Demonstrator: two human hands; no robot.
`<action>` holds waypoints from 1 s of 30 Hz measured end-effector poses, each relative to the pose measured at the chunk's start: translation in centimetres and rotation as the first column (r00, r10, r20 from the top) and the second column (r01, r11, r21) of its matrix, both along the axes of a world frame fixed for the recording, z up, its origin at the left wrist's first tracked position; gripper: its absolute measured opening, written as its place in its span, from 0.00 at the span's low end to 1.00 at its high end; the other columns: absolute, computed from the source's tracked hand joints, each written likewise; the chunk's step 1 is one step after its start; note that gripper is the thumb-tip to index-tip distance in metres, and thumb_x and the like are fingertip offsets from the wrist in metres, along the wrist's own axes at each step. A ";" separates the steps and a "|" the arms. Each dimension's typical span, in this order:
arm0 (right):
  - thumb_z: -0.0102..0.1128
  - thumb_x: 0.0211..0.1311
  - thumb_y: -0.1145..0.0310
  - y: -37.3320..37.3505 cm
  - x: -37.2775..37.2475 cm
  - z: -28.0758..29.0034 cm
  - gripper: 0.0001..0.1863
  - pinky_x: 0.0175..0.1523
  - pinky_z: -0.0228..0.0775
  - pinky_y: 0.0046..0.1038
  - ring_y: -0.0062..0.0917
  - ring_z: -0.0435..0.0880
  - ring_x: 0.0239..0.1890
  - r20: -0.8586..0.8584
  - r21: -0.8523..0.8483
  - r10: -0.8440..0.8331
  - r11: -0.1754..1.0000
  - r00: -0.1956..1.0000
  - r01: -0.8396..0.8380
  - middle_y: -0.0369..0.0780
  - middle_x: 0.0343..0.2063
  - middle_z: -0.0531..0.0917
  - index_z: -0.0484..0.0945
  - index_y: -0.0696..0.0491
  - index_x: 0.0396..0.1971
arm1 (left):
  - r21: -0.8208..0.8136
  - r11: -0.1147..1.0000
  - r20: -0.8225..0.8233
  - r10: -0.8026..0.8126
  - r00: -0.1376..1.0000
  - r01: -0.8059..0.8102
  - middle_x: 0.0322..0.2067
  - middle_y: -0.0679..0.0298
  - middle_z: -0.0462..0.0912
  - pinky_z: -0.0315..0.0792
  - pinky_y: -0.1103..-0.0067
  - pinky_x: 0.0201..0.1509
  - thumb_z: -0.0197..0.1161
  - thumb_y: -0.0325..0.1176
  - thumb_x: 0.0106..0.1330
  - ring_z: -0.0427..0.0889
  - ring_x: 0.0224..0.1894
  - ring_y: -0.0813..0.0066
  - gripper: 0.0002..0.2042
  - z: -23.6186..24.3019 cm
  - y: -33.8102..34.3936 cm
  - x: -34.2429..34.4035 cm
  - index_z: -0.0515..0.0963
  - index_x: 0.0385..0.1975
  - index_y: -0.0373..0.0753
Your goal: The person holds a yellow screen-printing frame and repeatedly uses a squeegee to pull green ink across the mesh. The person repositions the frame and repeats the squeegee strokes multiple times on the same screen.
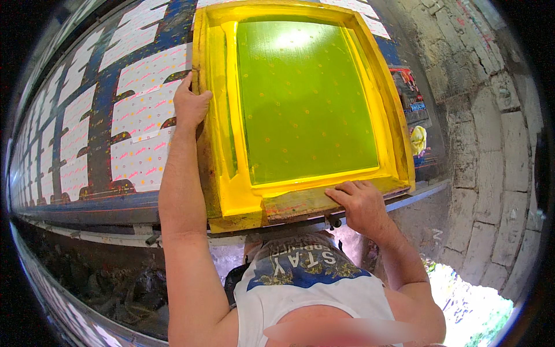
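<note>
A large screen printing frame [209,199] lies in front of me on the long table. Its mesh [306,110] is green with small orange marks, and wet yellow ink [238,199] runs along its borders. My left hand [192,105] is closed around the frame's left side, thumb on top. At the near edge, right of its middle, my right hand [363,203] curls over the wooden bar, with its fingers on top. What lies under the frame is hidden.
White printed sheets [141,113] lie in rows on the dark table to the left. A metal rail [104,236] follows the near edge. On the right are a coloured picture [407,87], a yellow crumpled thing [418,140] and a block wall [485,133].
</note>
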State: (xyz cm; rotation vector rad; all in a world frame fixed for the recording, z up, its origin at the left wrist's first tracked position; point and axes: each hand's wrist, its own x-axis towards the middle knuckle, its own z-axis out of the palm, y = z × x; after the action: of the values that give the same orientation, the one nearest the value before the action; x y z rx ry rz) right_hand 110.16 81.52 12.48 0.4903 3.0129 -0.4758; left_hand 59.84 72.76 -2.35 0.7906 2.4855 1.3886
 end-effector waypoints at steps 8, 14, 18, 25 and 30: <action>0.70 0.56 0.77 0.8 -0.1 -1.5 0.26 0.56 0.81 0.44 0.41 0.91 0.52 -0.081 0.067 0.050 0.997 0.995 -0.045 0.42 0.51 0.89 0.89 0.49 0.58 | -0.017 1.000 -0.121 0.012 0.993 -0.014 0.63 0.48 0.89 0.83 0.73 0.64 0.75 0.27 0.60 0.92 0.56 0.67 0.41 -0.1 -0.1 0.2 0.72 0.77 0.25; 0.69 0.58 0.76 3.3 -2.2 -2.3 0.25 0.54 0.80 0.43 0.41 0.90 0.51 -0.102 0.091 0.124 0.989 0.987 -0.115 0.43 0.51 0.89 0.88 0.49 0.59 | 0.005 1.000 -0.078 0.017 0.997 -0.016 0.68 0.44 0.85 0.80 0.71 0.72 0.76 0.26 0.60 0.88 0.65 0.61 0.42 1.0 -0.2 1.0 0.71 0.78 0.26; 0.66 0.62 0.75 6.3 -5.6 -3.2 0.23 0.54 0.79 0.42 0.41 0.90 0.49 -0.138 0.150 0.146 0.981 0.980 -0.125 0.44 0.50 0.88 0.88 0.50 0.58 | -0.055 0.998 -0.083 0.022 0.996 -0.026 0.70 0.43 0.83 0.79 0.70 0.73 0.76 0.25 0.61 0.87 0.67 0.60 0.41 2.2 -0.3 1.8 0.71 0.78 0.26; 0.63 0.66 0.71 15.0 -14.4 -5.0 0.16 0.52 0.82 0.45 0.44 0.89 0.42 -0.227 0.242 0.211 0.958 0.951 -0.155 0.44 0.38 0.87 0.85 0.47 0.53 | -0.080 0.996 -0.049 0.034 0.998 -0.038 0.72 0.45 0.82 0.78 0.70 0.74 0.76 0.26 0.62 0.86 0.69 0.61 0.41 2.1 -0.5 1.9 0.70 0.79 0.28; 0.65 0.59 0.78 22.7 -22.9 -6.6 0.24 0.57 0.81 0.46 0.45 0.89 0.50 -0.137 0.262 0.145 0.959 0.980 -0.105 0.44 0.47 0.89 0.89 0.46 0.55 | -0.098 0.995 -0.239 -0.001 0.971 -0.023 0.66 0.41 0.84 0.77 0.64 0.72 0.74 0.31 0.61 0.85 0.64 0.49 0.40 1.4 -0.6 1.7 0.73 0.77 0.28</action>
State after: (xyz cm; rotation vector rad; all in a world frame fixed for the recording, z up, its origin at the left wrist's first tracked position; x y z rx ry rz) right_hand 87.31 104.23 5.88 0.2812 3.2485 -0.1236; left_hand 61.56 72.13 -0.93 0.9763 2.7182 1.2242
